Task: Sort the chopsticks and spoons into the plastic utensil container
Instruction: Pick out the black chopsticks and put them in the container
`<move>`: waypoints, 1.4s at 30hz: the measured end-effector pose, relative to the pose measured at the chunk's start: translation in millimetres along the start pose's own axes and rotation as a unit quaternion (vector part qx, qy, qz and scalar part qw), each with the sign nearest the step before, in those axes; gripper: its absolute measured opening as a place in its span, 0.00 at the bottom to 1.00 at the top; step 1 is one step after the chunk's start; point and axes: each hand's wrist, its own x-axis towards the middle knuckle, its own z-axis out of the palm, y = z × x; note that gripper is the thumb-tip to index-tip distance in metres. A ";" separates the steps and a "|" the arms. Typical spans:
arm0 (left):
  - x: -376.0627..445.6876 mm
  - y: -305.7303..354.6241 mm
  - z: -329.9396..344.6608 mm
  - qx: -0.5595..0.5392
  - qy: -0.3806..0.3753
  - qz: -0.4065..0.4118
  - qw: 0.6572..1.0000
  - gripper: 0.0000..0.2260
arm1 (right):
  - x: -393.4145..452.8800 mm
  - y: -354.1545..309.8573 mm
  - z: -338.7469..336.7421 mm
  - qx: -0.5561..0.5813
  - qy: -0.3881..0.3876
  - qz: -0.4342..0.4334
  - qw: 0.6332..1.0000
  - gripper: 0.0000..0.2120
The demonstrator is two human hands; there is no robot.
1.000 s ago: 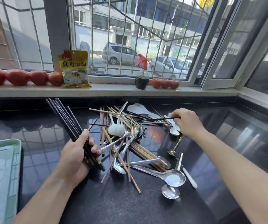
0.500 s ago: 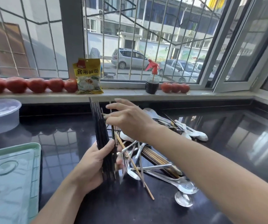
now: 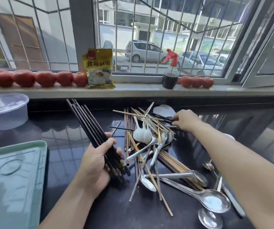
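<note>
Left hand (image 3: 98, 160) clamped on black chopsticks (image 3: 90, 128) | right hand (image 3: 185, 119) pinching another black stick at pile (image 3: 149, 146) far edge | tray (image 3: 14, 179) at left | you draw it out lengthwise, clear of spoons, keep tips aligned

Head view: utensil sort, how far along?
Early. Done: the left hand grips a gathered bundle of dark chopsticks, pulled out of the mix. In hand: the right hand reaches into the far side of the pile, fingers at another dark chopstick. Left: wooden chopsticks, metal spoons and white spoons lie tangled on the counter. The green tray at left shows nothing sorted in it.
</note>
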 end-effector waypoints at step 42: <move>-16.0 16.4 12.6 -0.116 -0.001 -0.066 0.991 0.14 | -153.1 -203.3 7.4 0.454 0.038 -0.019 0.890 0.04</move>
